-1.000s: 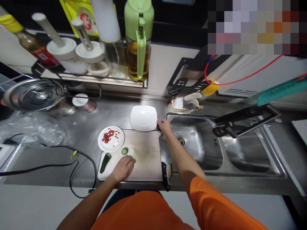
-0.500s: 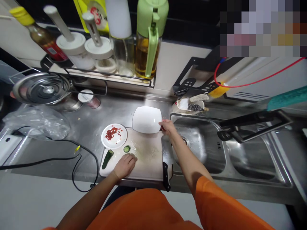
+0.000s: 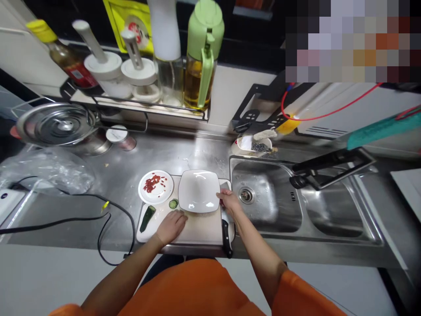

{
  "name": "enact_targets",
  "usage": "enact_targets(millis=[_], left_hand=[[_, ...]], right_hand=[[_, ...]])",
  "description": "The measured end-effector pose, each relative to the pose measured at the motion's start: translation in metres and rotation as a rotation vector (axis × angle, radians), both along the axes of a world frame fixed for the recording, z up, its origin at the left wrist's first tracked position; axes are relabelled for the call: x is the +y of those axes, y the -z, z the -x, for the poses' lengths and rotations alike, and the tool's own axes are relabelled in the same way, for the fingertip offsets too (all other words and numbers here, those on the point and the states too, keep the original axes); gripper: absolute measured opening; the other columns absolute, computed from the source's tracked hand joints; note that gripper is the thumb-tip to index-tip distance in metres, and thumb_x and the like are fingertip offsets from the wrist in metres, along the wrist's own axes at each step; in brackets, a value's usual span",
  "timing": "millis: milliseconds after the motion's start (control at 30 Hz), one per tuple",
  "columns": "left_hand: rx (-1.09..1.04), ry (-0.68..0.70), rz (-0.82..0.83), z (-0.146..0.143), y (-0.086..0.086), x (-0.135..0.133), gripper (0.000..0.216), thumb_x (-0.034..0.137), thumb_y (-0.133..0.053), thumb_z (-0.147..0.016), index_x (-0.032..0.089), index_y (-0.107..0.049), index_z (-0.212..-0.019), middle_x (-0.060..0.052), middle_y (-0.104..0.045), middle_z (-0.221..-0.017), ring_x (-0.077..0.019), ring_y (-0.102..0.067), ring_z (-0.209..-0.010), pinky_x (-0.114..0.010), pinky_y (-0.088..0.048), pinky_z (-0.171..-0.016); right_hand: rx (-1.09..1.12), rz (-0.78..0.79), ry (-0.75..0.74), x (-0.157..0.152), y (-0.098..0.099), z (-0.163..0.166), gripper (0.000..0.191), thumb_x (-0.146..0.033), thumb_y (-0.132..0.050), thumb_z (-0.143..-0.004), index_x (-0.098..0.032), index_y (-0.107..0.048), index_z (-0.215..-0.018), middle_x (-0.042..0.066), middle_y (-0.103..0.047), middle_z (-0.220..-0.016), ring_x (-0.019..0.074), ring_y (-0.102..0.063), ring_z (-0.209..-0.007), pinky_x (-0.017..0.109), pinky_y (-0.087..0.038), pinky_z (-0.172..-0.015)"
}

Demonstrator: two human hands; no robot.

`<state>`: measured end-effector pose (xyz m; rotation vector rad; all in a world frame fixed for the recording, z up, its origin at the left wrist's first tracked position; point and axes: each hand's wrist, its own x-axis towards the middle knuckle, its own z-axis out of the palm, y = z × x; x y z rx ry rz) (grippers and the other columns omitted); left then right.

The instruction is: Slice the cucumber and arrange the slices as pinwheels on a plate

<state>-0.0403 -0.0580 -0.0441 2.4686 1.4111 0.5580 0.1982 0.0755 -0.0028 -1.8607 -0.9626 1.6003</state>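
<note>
My right hand (image 3: 228, 202) grips the right edge of a white square plate (image 3: 199, 191), held over the cutting board (image 3: 200, 230). My left hand (image 3: 171, 227) lies on the board with its fingers stretched forward; what is under them is hidden. Just beyond those fingers is a cut piece of cucumber (image 3: 173, 203), pale green side up. A longer dark green cucumber piece (image 3: 148, 218) rests at the board's left. A round white plate (image 3: 142, 186) with small red pieces (image 3: 151, 182) overlaps the board's upper left corner. Along the right edge lies a kitchen knife (image 3: 226, 239), handle toward me.
The double sink (image 3: 269, 219) is to the right, a black faucet (image 3: 329, 169) over it. A rack (image 3: 177, 115) holds bottles and jars at the back. On the left are a lidded pot (image 3: 59, 125), a plastic bag (image 3: 49, 171) and a black cable (image 3: 108, 202).
My right hand has brought the square plate down and nearer to me, over the middle of the board. My left hand has stayed in place. The view has shifted slightly.
</note>
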Motion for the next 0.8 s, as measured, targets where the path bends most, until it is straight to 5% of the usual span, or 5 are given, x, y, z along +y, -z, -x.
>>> enact_targets(millis=[167, 300, 400, 567, 800], left_hand=[[-0.009, 0.006, -0.011, 0.0, 0.0, 0.0, 0.018, 0.019, -0.044, -0.09, 0.016, -0.059, -0.098, -0.008, -0.06, -0.089, -0.0187, -0.053, -0.085, -0.034, -0.046, -0.076], [-0.009, 0.003, -0.012, 0.0, -0.001, 0.001, 0.018, 0.019, -0.043, -0.09, 0.016, -0.059, -0.097, -0.008, -0.059, -0.088, -0.0183, -0.053, -0.083, -0.034, -0.045, -0.076], [-0.014, -0.005, -0.003, 0.001, -0.001, 0.001, 0.019, 0.019, -0.042, -0.09, 0.016, -0.06, -0.094, -0.007, -0.059, -0.086, -0.0179, -0.052, -0.082, -0.034, -0.044, -0.076], [-0.086, -0.023, 0.028, 0.002, 0.0, 0.0, 0.019, 0.02, -0.042, -0.089, 0.017, -0.06, -0.093, -0.007, -0.059, -0.083, -0.0174, -0.054, -0.08, -0.033, -0.045, -0.075], [-0.366, -0.518, 0.069, 0.016, -0.013, -0.003, 0.024, 0.023, -0.045, -0.087, 0.015, -0.057, -0.106, -0.01, -0.06, -0.094, -0.0188, -0.057, -0.09, -0.033, -0.047, -0.082]], right_hand=[[-0.104, -0.04, -0.043, 0.0, -0.002, -0.001, 0.014, -0.028, -0.059, -0.061, -0.019, -0.05, -0.054, -0.006, -0.043, -0.04, 0.0092, -0.038, -0.041, 0.021, -0.026, -0.042], [-0.539, -0.165, -0.244, 0.001, -0.006, 0.003, 0.014, -0.025, -0.059, -0.065, -0.019, -0.053, -0.054, -0.002, -0.051, -0.048, 0.013, -0.049, -0.054, 0.022, -0.032, -0.052], [-0.852, -0.208, -0.406, -0.001, -0.01, 0.01, 0.011, -0.025, -0.056, -0.072, -0.016, -0.061, -0.068, 0.005, -0.063, -0.066, 0.017, -0.057, -0.066, 0.024, -0.035, -0.06], [-1.013, -0.155, -0.488, -0.009, -0.019, 0.024, 0.022, -0.026, -0.052, -0.081, -0.011, -0.063, -0.092, 0.014, -0.067, -0.083, 0.0206, -0.061, -0.075, 0.026, -0.038, -0.064], [-1.085, -0.208, -0.503, -0.026, -0.038, 0.037, 0.02, -0.021, -0.047, -0.086, -0.013, -0.059, -0.099, 0.014, -0.062, -0.101, 0.0191, -0.058, -0.082, 0.027, -0.037, -0.069]])
